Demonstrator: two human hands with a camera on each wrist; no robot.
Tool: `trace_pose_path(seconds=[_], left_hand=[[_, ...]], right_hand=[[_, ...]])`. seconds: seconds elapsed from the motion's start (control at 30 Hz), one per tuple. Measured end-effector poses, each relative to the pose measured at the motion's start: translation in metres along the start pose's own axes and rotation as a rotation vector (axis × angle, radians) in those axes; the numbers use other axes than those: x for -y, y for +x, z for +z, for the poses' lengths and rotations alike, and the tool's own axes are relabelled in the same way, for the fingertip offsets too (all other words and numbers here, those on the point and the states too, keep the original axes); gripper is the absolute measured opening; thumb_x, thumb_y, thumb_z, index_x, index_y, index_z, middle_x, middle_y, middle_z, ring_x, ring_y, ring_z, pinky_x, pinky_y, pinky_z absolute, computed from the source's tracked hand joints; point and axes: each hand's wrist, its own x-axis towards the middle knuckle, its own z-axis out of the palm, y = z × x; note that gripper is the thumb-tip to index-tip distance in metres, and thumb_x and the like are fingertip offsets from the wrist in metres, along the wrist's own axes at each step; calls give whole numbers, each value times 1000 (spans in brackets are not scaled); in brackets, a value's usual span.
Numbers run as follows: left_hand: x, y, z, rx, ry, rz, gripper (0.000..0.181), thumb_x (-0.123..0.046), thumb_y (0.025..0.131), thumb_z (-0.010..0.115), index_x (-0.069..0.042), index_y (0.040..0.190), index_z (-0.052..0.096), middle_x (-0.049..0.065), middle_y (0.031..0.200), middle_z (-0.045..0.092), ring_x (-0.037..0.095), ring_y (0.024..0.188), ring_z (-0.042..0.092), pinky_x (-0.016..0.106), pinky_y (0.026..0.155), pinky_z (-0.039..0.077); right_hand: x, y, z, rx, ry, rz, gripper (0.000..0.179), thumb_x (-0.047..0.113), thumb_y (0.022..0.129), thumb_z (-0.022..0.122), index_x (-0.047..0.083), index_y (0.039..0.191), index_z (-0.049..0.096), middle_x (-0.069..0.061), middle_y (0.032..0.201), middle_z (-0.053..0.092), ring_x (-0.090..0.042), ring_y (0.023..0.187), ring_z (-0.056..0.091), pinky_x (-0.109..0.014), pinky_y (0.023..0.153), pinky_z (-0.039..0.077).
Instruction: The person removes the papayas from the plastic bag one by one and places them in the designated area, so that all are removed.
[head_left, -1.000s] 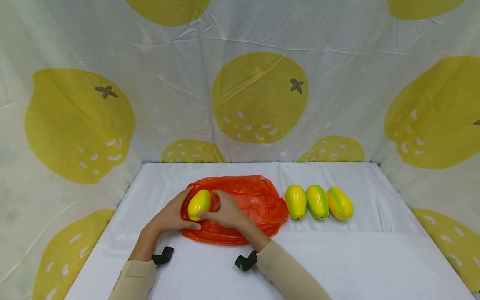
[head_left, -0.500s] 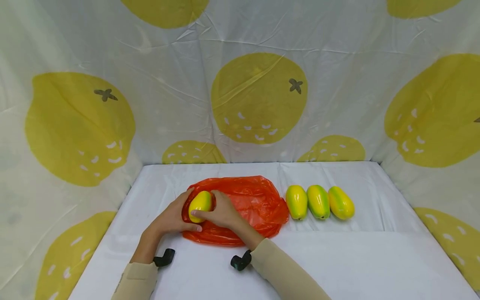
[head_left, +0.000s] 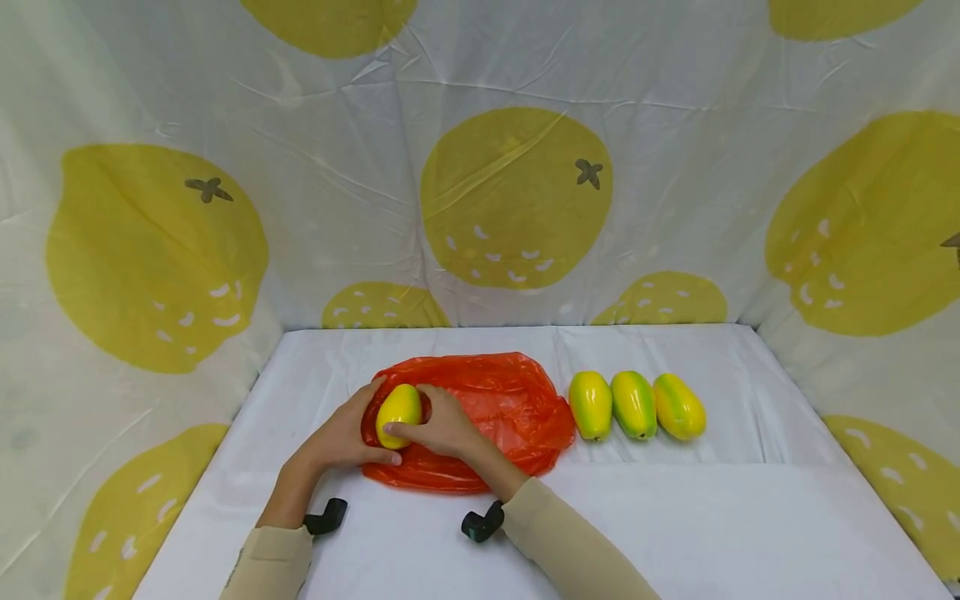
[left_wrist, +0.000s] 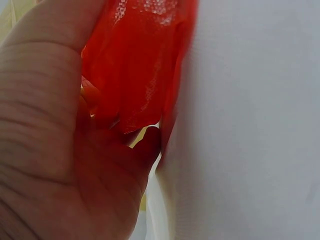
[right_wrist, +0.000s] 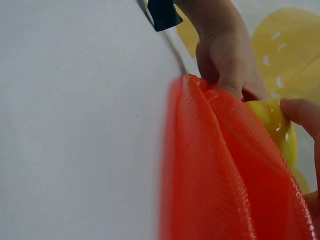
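A red plastic bag [head_left: 502, 408] lies flat on the white-covered table, its mouth facing left. My left hand [head_left: 341, 429] holds the bag's mouth with the thumb at the near edge and fingers at the far edge. In the left wrist view, red film [left_wrist: 135, 65] stretches between that thumb and the fingers. My right hand [head_left: 444, 423] grips a yellow papaya [head_left: 397, 414] at the mouth, thumb on the near side and fingers on the far side. The right wrist view shows the papaya [right_wrist: 270, 115] partly behind the bag's red edge [right_wrist: 215, 150], with a right fingertip on it.
Three more yellow-green papayas stand in a row right of the bag: one [head_left: 590, 406] beside its end, another [head_left: 633, 405] in the middle, the last [head_left: 679, 407] tilted. Lemon-printed cloth walls [head_left: 517, 200] enclose the table's back and sides.
My right hand has shifted slightly left with the papaya, which sits a little lower at the bag's mouth. The left hand, the bag and the row of papayas stay about where they were.
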Motion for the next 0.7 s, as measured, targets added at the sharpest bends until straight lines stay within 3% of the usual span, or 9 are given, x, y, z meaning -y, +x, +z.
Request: trace_pose_path(seconds=[0.23, 0.7], left_hand=[[-2, 0, -1, 5, -12, -15, 131, -55, 65, 93, -14, 164, 20, 11, 164, 35, 39, 146, 40, 62, 108, 48], [0, 1, 0, -6, -7, -38, 134, -58, 62, 94, -16, 165, 19, 10, 164, 35, 38, 146, 40, 61, 107, 50]], right_hand=[[-1, -6, -9, -17, 16, 9, 92, 62, 82, 76, 17, 155, 42, -4, 152, 52, -25, 130, 54, -48, 104, 55], [-12, -22, -35, 4, 73, -50, 90, 52, 83, 81, 21, 156, 39, -2, 144, 55, -20, 116, 58, -43, 99, 58]])
